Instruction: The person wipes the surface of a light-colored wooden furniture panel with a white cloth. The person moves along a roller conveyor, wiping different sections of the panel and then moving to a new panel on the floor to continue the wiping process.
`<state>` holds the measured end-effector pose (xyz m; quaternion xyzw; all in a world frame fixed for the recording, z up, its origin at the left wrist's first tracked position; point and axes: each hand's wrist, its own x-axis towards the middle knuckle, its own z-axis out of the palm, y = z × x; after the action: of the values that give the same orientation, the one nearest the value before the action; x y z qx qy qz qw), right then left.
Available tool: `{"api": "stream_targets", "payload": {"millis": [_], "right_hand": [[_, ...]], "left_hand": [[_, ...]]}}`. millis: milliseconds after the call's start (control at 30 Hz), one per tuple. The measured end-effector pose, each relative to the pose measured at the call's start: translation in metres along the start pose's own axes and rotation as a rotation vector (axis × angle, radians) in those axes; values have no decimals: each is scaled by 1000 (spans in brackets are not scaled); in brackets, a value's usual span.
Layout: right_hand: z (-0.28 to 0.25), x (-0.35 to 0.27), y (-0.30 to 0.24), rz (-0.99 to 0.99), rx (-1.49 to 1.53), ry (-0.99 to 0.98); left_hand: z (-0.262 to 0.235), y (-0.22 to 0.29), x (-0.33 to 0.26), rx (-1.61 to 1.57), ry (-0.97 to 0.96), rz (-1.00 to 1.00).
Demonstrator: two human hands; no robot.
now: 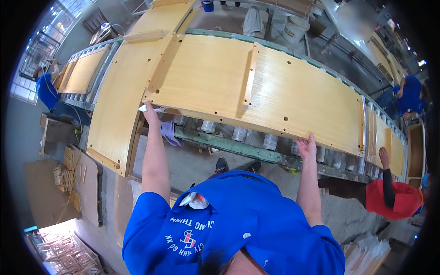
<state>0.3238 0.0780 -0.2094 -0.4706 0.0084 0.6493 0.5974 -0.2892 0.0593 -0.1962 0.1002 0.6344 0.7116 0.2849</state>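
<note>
Long wooden board on a roller line, one hand near each end of its near edge

The long board (pixel 206 68), pale yellow with dark holes and a raised wooden strip (pixel 251 73) across its face, lies over plastic-wrapped rollers (pixel 208 126) in front of the person. A second board (pixel 114 101) lies crosswise at its left end. The left grip (pixel 151 117) is closed on a white cloth (pixel 143 108) at the near left corner; the right grip (pixel 306 147) touches the near edge farther right, though whether it clasps the edge cannot be told. By its length and apparent solid wood, the board is probably stiff and fairly heavy; its sheen suggests a smooth face that may slip and mark easily. The best hold is likely at the edges, hands spread wide, rather than by the strip.
</note>
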Motion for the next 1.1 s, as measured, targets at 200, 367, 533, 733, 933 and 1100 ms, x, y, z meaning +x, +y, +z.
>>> {"api": "stream_targets", "payload": {"millis": [200, 367, 533, 733, 933, 1100], "right_hand": [[5, -23, 17, -65, -14, 16], [10, -21, 15, -89, 12, 83], [4, -34, 17, -72, -84, 39], [1, -49, 12, -32, -340, 53], [-8, -77, 11, 101, -684, -114], [4, -108, 19, 7, -748, -267]], "left_hand": [[32, 6, 6, -36, 89, -25], [45, 7, 8, -39, 209, 104], [21, 11, -8, -68, 257, 47], [-8, 41, -22, 47, -165, -77], [-27, 65, -42, 928, 54, 537], [87, 17, -168, 314, -777, -49]]}}
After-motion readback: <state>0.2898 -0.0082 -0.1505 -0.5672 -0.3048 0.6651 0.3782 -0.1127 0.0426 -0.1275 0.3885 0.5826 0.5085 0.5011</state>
